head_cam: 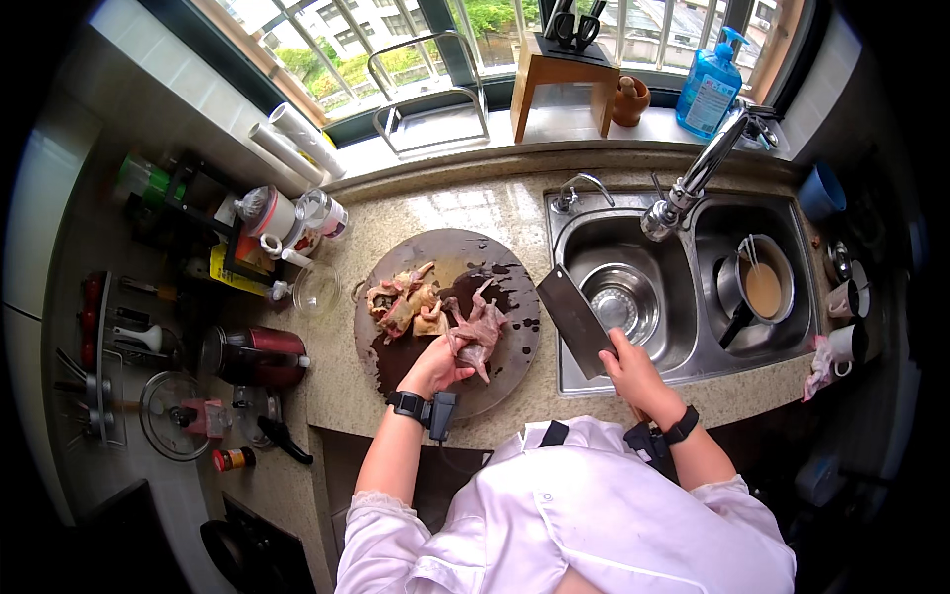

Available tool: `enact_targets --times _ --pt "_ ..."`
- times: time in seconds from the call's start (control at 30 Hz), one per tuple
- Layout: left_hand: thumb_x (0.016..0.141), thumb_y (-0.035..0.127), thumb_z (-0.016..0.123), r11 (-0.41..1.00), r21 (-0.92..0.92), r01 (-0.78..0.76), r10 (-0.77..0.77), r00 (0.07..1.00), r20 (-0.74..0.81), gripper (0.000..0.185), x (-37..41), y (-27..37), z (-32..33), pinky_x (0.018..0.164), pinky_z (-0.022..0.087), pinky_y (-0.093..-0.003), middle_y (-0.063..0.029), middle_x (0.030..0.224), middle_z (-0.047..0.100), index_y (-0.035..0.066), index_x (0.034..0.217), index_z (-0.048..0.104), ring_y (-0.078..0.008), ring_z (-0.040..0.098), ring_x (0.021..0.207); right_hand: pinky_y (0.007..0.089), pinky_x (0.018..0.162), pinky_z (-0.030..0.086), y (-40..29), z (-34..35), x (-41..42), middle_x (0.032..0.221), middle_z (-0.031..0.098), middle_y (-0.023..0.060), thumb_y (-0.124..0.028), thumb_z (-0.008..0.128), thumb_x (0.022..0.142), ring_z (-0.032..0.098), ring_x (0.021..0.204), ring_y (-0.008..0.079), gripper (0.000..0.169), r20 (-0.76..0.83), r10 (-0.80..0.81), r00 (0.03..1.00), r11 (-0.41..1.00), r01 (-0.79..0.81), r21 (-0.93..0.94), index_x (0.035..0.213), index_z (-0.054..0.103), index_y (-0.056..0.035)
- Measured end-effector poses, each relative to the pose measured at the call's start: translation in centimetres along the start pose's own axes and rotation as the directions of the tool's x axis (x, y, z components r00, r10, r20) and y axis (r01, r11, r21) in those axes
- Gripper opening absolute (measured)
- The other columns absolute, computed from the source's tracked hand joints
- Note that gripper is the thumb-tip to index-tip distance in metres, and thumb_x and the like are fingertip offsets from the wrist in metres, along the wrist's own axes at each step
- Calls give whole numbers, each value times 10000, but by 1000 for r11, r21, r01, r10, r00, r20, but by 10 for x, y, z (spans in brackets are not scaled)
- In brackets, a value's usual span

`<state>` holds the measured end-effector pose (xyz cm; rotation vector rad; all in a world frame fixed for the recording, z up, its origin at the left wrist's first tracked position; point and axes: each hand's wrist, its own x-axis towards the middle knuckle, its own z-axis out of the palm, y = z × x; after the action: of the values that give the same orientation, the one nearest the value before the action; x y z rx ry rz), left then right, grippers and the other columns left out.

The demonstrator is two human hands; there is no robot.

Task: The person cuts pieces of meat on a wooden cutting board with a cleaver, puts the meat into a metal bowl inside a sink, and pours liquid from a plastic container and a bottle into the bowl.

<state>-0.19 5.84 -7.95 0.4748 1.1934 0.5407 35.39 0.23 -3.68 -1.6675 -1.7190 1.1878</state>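
On the counter lies a round, dark, wet cutting board (445, 401). A skinned poultry carcass (481, 327), small and pinkish, rests on its right half, and my left hand (438, 365) grips the lower left part of it. Cut poultry pieces (401, 304) with yellowish skin are heaped just left of the carcass. My right hand (632, 371) is closed around a Chinese cleaver (575, 319), whose handle is mostly hidden in the fingers. The broad blade is held right of the board, over the near left rim of the sink, apart from the meat.
A double steel sink (694, 312) holds a steel bowl (618, 301) on the left and a pot of cloudy liquid (768, 282) on the right. A faucet (672, 208) reaches over it. Left stand a glass bowl (317, 289) and jars (323, 213). A knife block (568, 63) stands on the sill.
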Motion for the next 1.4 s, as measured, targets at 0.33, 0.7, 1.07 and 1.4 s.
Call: enact_targets --times 0.33,0.7,1.07,1.4 --pt "915 337 551 266 964 1 679 709 -188 308 -48 2 15 815 472 -426 -159 959 623 79 941 716 -367 563 870 536 633 432 -6 11 2 783 607 285 -129 565 914 572 788 507 222 36 -112 993 990 114 -76 1041 409 -36" --pt "712 86 672 -210 973 -96 831 507 229 258 3 -14 69 936 355 -433 -44 939 610 86 969 648 -245 549 1002 537 616 423 -20 9 -2 764 602 280 -131 571 913 568 754 505 212 29 -110 993 990 112 -81 1010 410 -33" --pt "681 165 715 -128 940 -316 861 435 264 120 -48 -30 53 831 412 -392 -50 833 615 82 752 665 -251 585 911 539 585 419 -29 8 7 686 585 270 -141 560 924 574 695 488 198 58 -199 978 970 205 -128 1018 413 -48" --pt "733 192 736 -45 998 49 886 464 18 144 29 -10 47 889 379 -441 -78 883 604 81 811 687 -291 536 970 547 593 439 -22 12 3 685 599 263 -154 561 922 589 686 482 203 46 -211 976 967 216 -139 1042 425 -62"
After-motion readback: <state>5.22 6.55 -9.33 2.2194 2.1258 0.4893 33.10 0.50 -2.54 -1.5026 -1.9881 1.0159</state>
